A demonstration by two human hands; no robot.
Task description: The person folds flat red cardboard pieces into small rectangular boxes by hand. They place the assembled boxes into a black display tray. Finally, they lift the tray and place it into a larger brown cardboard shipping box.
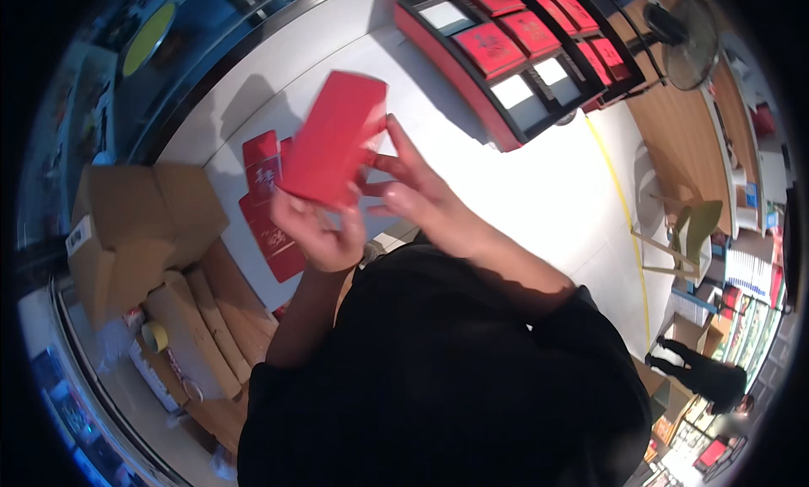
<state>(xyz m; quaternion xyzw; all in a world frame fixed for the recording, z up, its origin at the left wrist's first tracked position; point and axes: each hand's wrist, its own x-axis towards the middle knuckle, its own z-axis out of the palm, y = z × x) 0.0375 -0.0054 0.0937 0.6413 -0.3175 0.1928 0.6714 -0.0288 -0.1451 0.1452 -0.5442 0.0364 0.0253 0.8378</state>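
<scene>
A plain red cardboard box (333, 137), slightly blurred, is held up tilted over the white table. My left hand (320, 232) is closed on its lower end. At the box's right side is my right hand (421, 188), its fingers spread and the fingertips close to the edge. Whether they press on the box I cannot tell. Beneath and to the left, flat red printed pieces (268, 222) lie on the table, partly covered by the box and my left hand.
At the far right of the white table (539, 209) stands a black-and-red divided case (497, 108) with red boxes in several compartments. Brown cartons (139, 226) and yellow tape (155, 336) are at left. A fan (691, 45), a green chair (698, 234) and another person (708, 376) are at right.
</scene>
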